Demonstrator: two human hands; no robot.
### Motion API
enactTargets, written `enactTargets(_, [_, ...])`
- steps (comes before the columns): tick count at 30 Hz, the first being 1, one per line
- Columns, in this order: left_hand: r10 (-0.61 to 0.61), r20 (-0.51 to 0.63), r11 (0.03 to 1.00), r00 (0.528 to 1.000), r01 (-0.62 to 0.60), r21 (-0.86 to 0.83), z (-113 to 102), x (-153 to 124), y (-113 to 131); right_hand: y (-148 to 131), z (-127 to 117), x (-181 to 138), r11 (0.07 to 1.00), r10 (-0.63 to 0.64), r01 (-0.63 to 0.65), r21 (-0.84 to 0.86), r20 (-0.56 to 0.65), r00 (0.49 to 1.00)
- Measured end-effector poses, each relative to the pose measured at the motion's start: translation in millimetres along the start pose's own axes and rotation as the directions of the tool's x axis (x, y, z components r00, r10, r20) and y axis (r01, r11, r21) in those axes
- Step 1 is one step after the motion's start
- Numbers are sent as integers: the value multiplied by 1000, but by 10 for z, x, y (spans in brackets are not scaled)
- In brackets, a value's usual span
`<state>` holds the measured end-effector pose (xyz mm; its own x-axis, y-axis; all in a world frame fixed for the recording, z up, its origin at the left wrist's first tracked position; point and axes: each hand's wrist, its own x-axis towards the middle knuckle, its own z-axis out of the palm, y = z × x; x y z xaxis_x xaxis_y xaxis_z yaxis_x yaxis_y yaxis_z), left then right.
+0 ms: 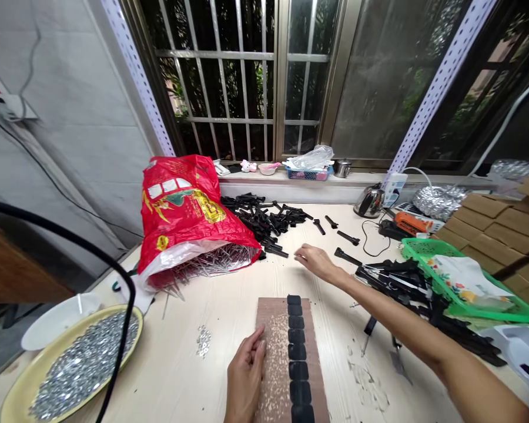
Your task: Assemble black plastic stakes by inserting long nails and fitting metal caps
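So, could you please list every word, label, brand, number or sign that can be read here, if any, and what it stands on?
No text can be read with certainty.
Red bag: yellow printed marks that look like lettering, too blurred to quote.
White power strip: any marking is too small to read.
Orange tool: no legible label.

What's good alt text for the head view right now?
The right hand is near a pile of black parts on a table; the left hand at the left edge of a brown board bearing a row of black pads. At left are a red bag of metal rods and a yellow dish of small metal pieces.
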<state>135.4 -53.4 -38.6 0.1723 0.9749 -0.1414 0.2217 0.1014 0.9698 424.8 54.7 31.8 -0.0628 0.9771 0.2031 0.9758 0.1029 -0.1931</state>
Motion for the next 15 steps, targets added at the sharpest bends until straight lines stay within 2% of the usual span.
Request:
enactTargets(4, [12,33,999,999,-10,-46,45,62,132,-255,433,675,999,40,-40,13,-11,999])
enactTargets(7, [-47,75,987,996,58,-152,130,302,306,-304,614,843,998,60,-60,25,-15,998])
enactTargets(10, [-70,69,936,995,90,-341,275,667,444,-276,676,712,995,86,-84,48,-36,996])
enactTargets(13, [-114,13,837,993,103,-538,498,982,507,-235,664,369,988,136,-131,82,-55,989])
enactTargets(15, [-146,74,765,987,160,-624,680,1098,528,-254,646,80,971,168,-151,187,-78,983])
